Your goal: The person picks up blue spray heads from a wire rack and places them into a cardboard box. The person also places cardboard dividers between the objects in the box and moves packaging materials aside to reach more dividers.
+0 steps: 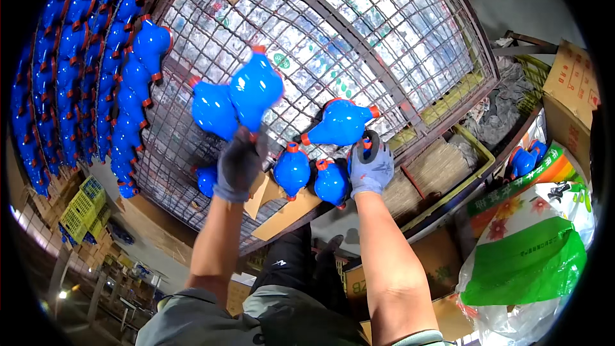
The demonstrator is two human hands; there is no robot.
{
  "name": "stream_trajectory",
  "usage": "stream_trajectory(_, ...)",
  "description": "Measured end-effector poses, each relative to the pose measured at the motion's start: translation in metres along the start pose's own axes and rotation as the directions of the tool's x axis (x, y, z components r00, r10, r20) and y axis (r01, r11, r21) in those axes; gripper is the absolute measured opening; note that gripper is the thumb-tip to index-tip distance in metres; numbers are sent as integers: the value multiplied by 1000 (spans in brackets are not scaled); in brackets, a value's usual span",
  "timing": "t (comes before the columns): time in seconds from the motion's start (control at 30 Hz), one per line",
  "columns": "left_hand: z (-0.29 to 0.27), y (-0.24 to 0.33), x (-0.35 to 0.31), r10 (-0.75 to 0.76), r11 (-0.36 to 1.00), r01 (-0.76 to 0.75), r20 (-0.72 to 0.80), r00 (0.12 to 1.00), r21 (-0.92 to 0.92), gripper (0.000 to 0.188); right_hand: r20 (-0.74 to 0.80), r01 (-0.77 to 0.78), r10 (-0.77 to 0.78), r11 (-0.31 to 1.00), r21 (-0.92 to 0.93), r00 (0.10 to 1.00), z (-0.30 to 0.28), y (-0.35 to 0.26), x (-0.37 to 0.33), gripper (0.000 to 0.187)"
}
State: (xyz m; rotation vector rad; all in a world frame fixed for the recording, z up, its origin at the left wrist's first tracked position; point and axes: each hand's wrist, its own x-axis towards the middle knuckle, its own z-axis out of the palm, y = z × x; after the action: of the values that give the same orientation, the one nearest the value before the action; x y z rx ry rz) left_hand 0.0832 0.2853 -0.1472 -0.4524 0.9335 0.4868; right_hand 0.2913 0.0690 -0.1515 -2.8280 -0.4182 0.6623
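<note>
Both my hands wear grey-and-black gloves. My left hand (241, 168) is closed on the red-ringed lower end of a glossy blue bulb-shaped piece (255, 90), which is raised and slightly blurred. Another blue bulb (213, 110) sits against it; whether that hand also grips it, I cannot tell. My right hand (373, 165) has its fingers closed round the red-ringed neck of a blue bulb mostly hidden beneath the glove. Just beyond it, a blue bulb with red ends (343, 122) lies on its side on the wire mesh. Two more bulbs, one (292, 172) and another (330, 182), stand between my hands.
A rusty mesh rack (307, 38) spans the work area over plastic-wrapped material. Dense rows of blue bulbs (77, 83) stand at left. Cardboard flaps (287, 216) edge the rack's near side. A yellow-framed crate (442, 186), a green-white bag (525, 256) and a cardboard box (572, 90) are at right.
</note>
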Motion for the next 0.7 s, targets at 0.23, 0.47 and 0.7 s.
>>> stream_trajectory(0.23,33,16,-56,-193,-66,376,-381,904,924,36,-25,-15,14,998,-54,1000,4,3,-4,37)
stream_trajectory(0.47,195,139,18,242,-963,223,846,475,151,80,-17,-15,14,999,-49,1000,1,3,-6,37)
stream_trajectory(0.7,218,167,24,128,-990,28,805,579,138,79,-41,-24,22,998,-53,999,0,-3,-2,40)
